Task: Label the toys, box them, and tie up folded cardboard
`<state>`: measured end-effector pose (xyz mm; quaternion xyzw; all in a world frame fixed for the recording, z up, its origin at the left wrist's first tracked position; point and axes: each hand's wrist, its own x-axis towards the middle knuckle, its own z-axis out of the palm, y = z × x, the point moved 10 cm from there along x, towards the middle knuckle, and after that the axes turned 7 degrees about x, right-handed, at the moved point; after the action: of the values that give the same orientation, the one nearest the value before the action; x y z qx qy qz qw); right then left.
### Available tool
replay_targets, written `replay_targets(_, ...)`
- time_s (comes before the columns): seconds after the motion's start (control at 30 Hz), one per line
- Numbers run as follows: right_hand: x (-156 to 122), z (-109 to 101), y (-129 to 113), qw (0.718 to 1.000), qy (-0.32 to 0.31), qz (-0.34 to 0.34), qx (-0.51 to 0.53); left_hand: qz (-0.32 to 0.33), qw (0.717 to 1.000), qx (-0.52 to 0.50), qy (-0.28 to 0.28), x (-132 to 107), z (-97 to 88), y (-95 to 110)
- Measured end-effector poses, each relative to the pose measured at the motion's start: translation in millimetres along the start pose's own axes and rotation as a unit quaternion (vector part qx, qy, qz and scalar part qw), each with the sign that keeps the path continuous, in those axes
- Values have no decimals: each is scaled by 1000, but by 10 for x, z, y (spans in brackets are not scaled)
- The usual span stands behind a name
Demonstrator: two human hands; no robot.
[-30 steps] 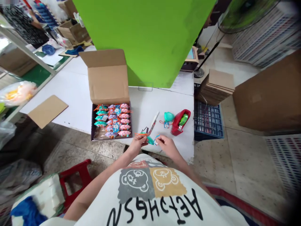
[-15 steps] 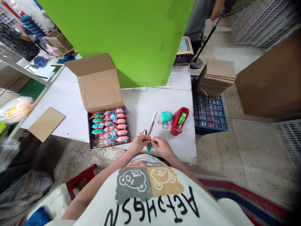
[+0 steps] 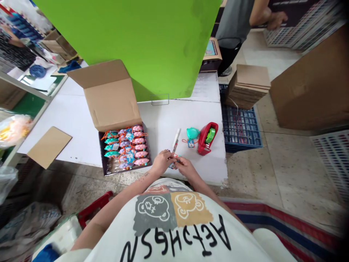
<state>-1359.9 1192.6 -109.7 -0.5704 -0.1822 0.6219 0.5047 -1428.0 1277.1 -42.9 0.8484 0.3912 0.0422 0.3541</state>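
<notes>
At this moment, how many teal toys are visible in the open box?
4 teal toys, one behind another along the left side of the open box; others may be hidden.

left hand (image 3: 163,162): fingers bent, tips pinched inward | right hand (image 3: 185,167): fingers curled, tips pinched, close beside the left's | left arm (image 3: 120,203), right arm (image 3: 209,195): angled forward, converging ahead of torso

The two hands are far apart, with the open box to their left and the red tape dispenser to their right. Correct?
Not quite: the head view shows the left hand and right hand close together. The box and dispenser are as you say.
</notes>
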Motion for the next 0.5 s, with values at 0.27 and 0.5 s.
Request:
replay_targets(0.27, 1, -52, 195, 992, 9, 81, 100, 35, 999, -29, 26, -99, -10, 2)
replay_targets(0.5, 27, -99, 355, 979, 29, 106, 171, 240, 967, 77, -48, -381, 240, 318)
